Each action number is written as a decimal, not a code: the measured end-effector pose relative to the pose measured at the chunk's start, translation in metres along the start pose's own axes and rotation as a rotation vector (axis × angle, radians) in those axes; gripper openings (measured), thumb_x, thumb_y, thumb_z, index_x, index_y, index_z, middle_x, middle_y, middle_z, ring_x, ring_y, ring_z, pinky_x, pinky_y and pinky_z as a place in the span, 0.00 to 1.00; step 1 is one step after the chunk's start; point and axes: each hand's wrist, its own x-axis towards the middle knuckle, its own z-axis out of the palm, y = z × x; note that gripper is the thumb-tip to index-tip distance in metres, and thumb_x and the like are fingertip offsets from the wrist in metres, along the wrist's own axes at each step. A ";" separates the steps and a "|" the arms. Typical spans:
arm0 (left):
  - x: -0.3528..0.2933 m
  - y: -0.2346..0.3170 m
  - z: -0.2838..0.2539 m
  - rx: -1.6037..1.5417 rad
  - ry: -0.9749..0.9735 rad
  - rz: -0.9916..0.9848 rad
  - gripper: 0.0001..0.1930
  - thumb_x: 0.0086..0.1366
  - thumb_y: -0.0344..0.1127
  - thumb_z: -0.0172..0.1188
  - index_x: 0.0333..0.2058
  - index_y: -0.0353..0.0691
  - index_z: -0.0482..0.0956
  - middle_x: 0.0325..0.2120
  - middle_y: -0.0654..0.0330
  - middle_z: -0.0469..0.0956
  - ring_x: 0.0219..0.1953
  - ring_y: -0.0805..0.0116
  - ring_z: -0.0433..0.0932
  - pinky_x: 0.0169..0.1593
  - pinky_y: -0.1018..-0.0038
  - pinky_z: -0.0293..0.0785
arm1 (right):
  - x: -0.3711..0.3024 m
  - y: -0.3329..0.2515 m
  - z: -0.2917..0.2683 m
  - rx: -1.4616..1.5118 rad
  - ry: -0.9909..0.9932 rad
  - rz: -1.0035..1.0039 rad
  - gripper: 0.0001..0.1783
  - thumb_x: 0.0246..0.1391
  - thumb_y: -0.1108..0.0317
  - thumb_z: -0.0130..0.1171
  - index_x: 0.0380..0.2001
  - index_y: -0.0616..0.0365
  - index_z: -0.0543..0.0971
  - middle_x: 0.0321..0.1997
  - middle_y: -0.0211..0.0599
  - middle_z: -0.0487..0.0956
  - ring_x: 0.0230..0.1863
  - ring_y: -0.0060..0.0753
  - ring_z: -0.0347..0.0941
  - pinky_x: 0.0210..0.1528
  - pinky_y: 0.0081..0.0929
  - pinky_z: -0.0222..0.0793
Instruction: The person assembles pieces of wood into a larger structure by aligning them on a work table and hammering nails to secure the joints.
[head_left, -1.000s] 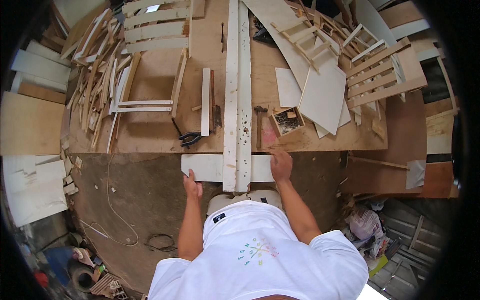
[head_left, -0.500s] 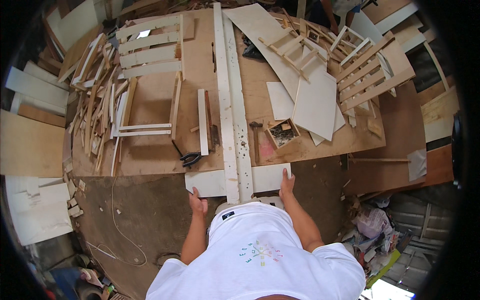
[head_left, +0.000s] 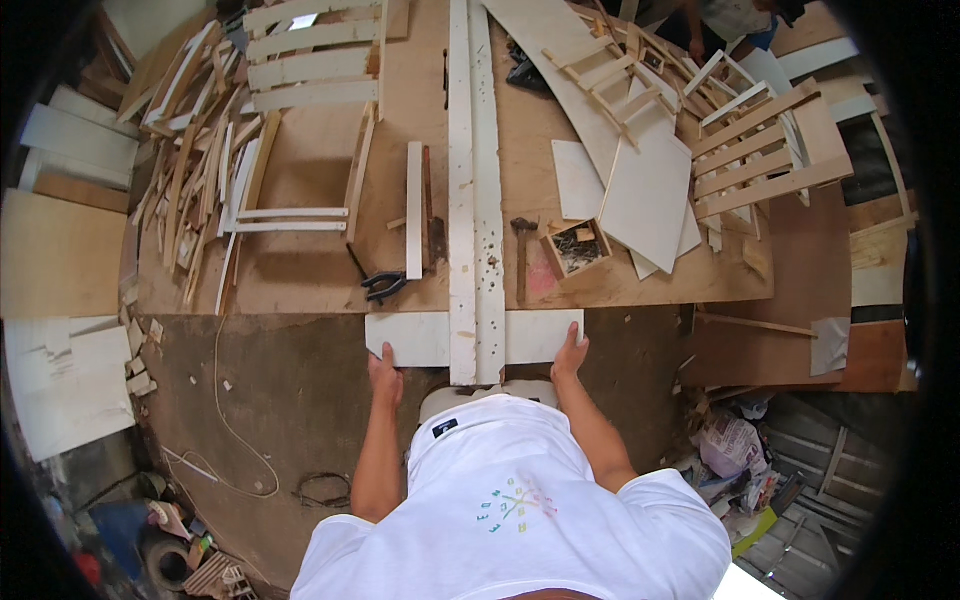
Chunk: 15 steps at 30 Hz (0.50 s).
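Observation:
My left hand [head_left: 385,376] grips the left end of a short white board [head_left: 541,337], its thumb at the edge. My right hand [head_left: 570,355] closes round the opposite end. The board lies crosswise at the table's front edge and passes beneath a long white wooden beam [head_left: 462,230]. That beam runs away from me across the worktable, beside a strip dotted with holes [head_left: 490,286]; both reach out past the near edge toward my waist. Most of my fingers are hidden under the board.
On the plywood worktable [head_left: 300,293] lie black-handled pliers [head_left: 384,287], a hammer [head_left: 522,250], a wooden box of nails [head_left: 577,248] and white panels [head_left: 640,200]. Slatted frames [head_left: 770,160] stand at right, scrap strips [head_left: 190,190] at left. A cord [head_left: 240,440] trails over the floor. Another person [head_left: 735,30] is at far right.
The view has shifted and turned slightly, so the table sits higher in it and the board looks more level. Both hands keep hold of the board's ends.

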 end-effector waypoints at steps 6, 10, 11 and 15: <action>-0.010 -0.015 0.014 0.032 -0.010 0.063 0.25 0.76 0.40 0.55 0.65 0.40 0.62 0.57 0.60 0.73 0.54 0.66 0.75 0.55 0.67 0.74 | 0.013 -0.017 -0.009 -0.186 0.075 -0.047 0.43 0.64 0.33 0.52 0.49 0.74 0.75 0.46 0.55 0.80 0.48 0.47 0.77 0.53 0.39 0.70; -0.007 -0.013 0.016 0.031 0.062 0.097 0.25 0.76 0.39 0.55 0.66 0.38 0.61 0.58 0.58 0.72 0.57 0.64 0.74 0.60 0.66 0.72 | 0.004 -0.013 -0.005 -0.197 0.086 -0.036 0.42 0.65 0.34 0.50 0.49 0.74 0.76 0.47 0.55 0.80 0.47 0.48 0.77 0.52 0.40 0.70; -0.008 -0.010 0.017 0.022 0.064 0.070 0.25 0.76 0.40 0.55 0.66 0.38 0.61 0.59 0.58 0.72 0.57 0.64 0.74 0.60 0.67 0.72 | 0.002 -0.011 -0.003 -0.173 0.103 -0.038 0.42 0.66 0.34 0.50 0.48 0.74 0.76 0.45 0.52 0.81 0.46 0.44 0.77 0.51 0.39 0.70; -0.006 -0.006 0.011 0.002 0.083 0.040 0.26 0.75 0.41 0.55 0.66 0.37 0.61 0.59 0.57 0.71 0.57 0.63 0.73 0.61 0.67 0.69 | -0.002 -0.014 0.004 -0.102 0.041 0.033 0.41 0.67 0.36 0.49 0.49 0.74 0.76 0.46 0.52 0.80 0.46 0.46 0.76 0.52 0.39 0.69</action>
